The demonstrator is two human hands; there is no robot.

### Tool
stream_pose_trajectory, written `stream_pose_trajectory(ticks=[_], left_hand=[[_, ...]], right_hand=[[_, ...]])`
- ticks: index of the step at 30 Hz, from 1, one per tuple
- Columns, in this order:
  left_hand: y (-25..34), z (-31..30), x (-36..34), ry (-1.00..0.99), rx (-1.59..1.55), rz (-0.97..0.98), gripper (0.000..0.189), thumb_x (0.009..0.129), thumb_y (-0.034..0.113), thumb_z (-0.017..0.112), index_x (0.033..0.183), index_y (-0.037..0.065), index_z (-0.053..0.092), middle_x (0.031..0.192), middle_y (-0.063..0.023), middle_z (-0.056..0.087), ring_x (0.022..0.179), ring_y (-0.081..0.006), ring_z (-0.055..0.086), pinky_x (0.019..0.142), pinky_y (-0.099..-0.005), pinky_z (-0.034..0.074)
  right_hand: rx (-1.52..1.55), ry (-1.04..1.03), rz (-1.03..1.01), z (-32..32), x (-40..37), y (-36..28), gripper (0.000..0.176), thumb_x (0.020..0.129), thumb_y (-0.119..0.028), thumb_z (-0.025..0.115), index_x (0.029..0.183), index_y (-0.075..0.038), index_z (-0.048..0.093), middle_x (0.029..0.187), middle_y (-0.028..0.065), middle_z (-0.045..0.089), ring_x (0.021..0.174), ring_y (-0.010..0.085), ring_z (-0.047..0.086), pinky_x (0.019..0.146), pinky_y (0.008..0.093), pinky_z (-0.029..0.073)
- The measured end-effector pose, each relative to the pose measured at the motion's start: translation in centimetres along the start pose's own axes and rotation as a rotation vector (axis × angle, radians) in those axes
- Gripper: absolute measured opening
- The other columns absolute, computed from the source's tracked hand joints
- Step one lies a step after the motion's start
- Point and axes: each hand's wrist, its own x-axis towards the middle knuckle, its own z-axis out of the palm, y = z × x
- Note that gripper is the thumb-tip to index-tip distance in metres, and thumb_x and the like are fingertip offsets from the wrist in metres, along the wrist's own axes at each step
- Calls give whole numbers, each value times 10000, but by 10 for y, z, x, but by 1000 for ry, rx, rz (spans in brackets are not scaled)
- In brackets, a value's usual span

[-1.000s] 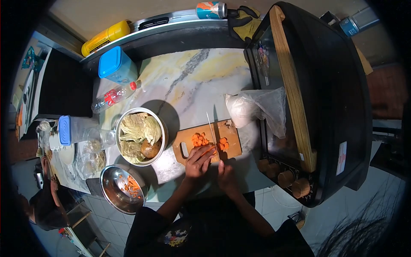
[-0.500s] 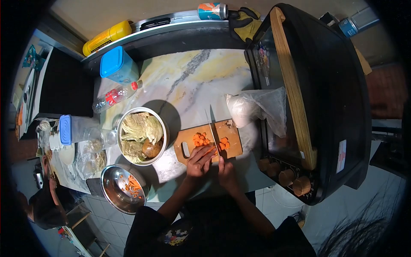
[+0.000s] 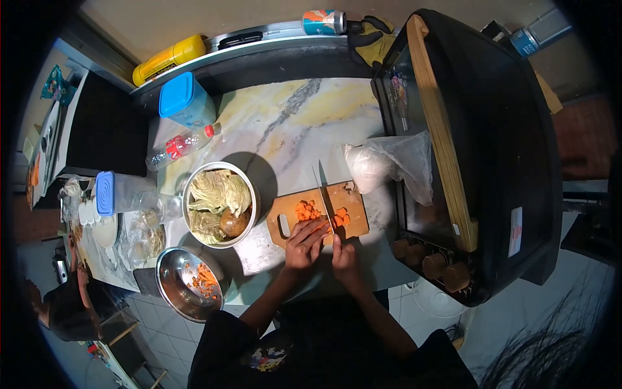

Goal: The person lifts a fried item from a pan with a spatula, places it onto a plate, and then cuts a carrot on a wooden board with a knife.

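Observation:
An orange-brown cutting board (image 3: 357, 227) lies near the counter's front edge. My right hand (image 3: 345, 256) is closed on the handle of a knife (image 3: 324, 198), whose blade points away from me across the board. Left of the blade, my left hand (image 3: 303, 245) presses bunched fingers down on carrot (image 3: 319, 225), most of it hidden under them. Chopped carrot pieces (image 3: 306, 210) sit just beyond that hand, and more cut carrot (image 3: 341, 216) lies right of the blade.
Left of the board stand a white pot (image 3: 254, 223) of cabbage leaves and a steel bowl (image 3: 170, 292) with carrot bits. A plastic bag of white contents (image 3: 369, 165) rests by the black oven (image 3: 499, 155). A bottle (image 3: 175, 148) lies farther back. Another person (image 3: 71, 305) is at far left.
The whole view has shifted slightly, so items at left appear a little farther right. Both hands keep nearly the same place on the board, with the knife still among the carrot.

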Motion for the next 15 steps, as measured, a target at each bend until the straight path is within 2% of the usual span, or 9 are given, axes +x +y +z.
stream_pose_trajectory(ticks=[4,6,7,9,12,15], left_hand=[[2,-1,-2,-13,-12,-12,309,722,-36,615,1020,29,665,1044,-130,633,960,-302,583,834,-358,482],[3,-1,0,-5,-15,-14,305,726,-34,613,1020,28,664,1045,-131,632,964,-303,581,838,-360,477],[4,-2,-1,-9,-22,-20,298,728,-31,612,1016,26,664,1046,-130,632,962,-303,581,837,-361,474],[4,-3,0,-7,-24,-11,290,730,-28,611,1011,24,664,1046,-130,632,961,-303,580,836,-363,472],[3,-1,-1,21,-3,13,267,744,-13,615,1004,20,664,1044,-131,631,956,-304,580,830,-365,472],[3,0,-1,16,-5,-19,241,767,18,625,1005,16,659,1040,-126,629,946,-302,578,831,-367,471]], right_hand=[[-79,-6,-86,5,-2,16,558,955,-413,380,795,74,599,765,330,569,769,475,577,626,493,453],[-91,-35,21,3,2,8,447,964,-322,398,883,76,583,726,309,527,750,478,525,627,509,401],[-91,-33,18,-1,2,2,447,964,-322,398,883,76,583,726,309,527,750,478,525,627,509,401],[-119,-100,142,-6,7,-13,502,968,-369,369,898,84,574,788,329,544,817,489,531,672,502,425],[12,-8,0,0,6,-6,561,967,-411,342,862,91,569,829,346,552,848,499,530,701,497,437],[-40,-8,-18,-2,6,-5,582,968,-423,325,855,93,569,818,345,554,829,498,535,686,497,436]])
